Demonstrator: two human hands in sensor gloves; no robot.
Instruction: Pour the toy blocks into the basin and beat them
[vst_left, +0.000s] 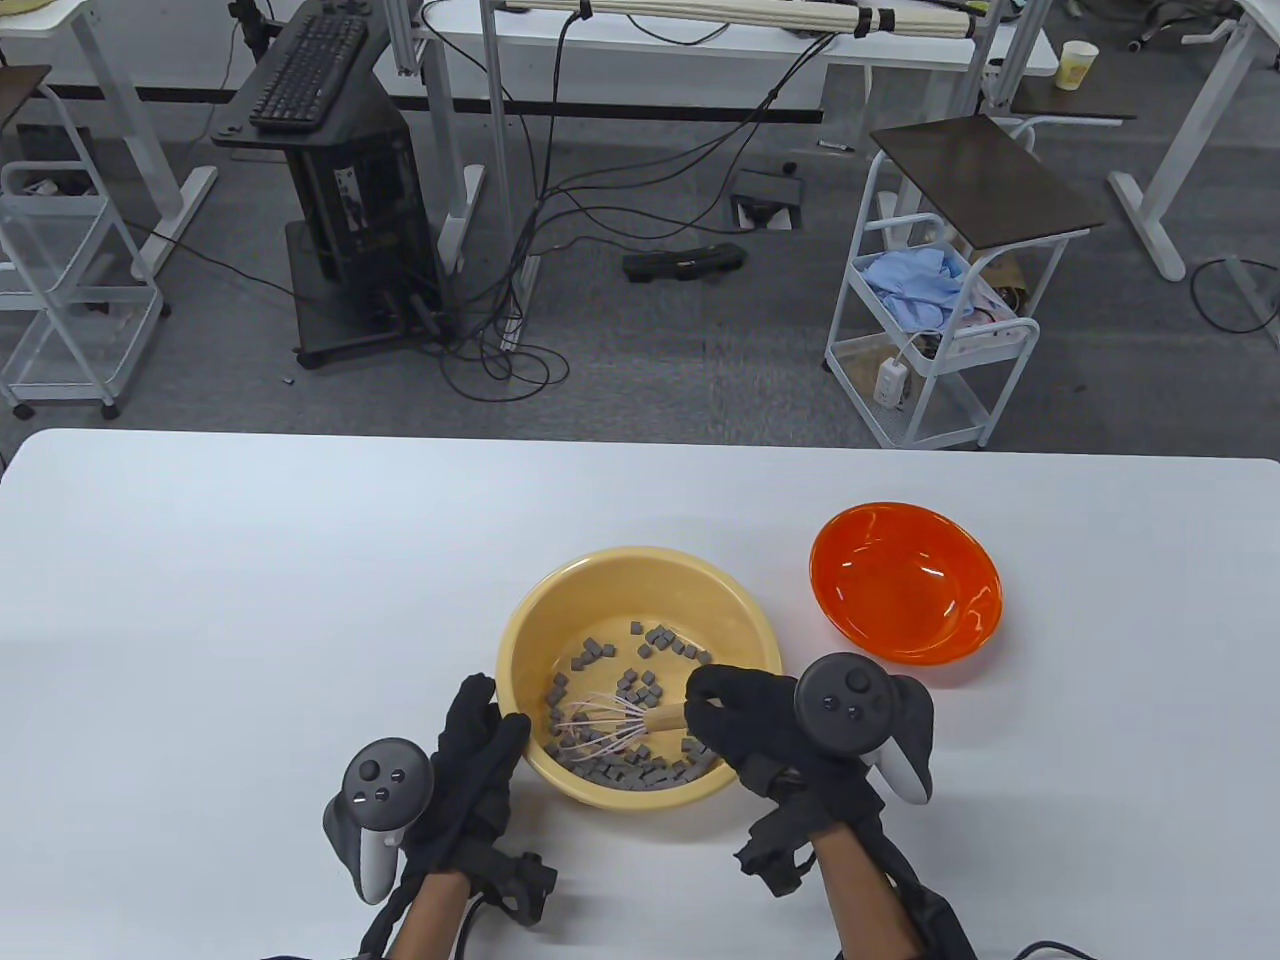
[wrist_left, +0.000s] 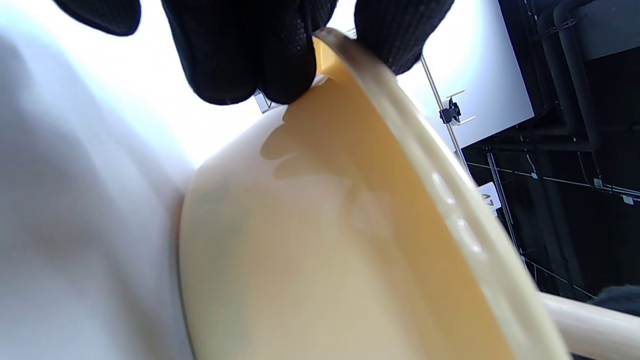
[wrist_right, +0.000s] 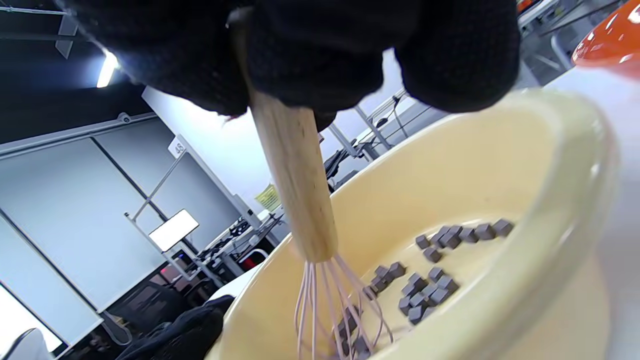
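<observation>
A yellow basin (vst_left: 738, 610) stands on the white table and holds several small grey toy blocks (vst_left: 640, 687). My left hand (vst_left: 480, 760) grips the basin's near-left rim (wrist_left: 380, 95), fingers outside and thumb over the edge. My right hand (vst_left: 745, 725) grips the wooden handle (wrist_right: 295, 190) of a whisk (vst_left: 600, 728). Its pink wire loops (wrist_right: 325, 310) sit among the blocks (wrist_right: 430, 285) at the basin's bottom. The basin's wall (wrist_right: 550, 200) fills the right wrist view.
An empty orange bowl (vst_left: 905, 585) stands to the right of the basin, behind my right hand. The table (vst_left: 250, 600) stretches bare to the left. Beyond its far edge are carts, desks and cables on the floor.
</observation>
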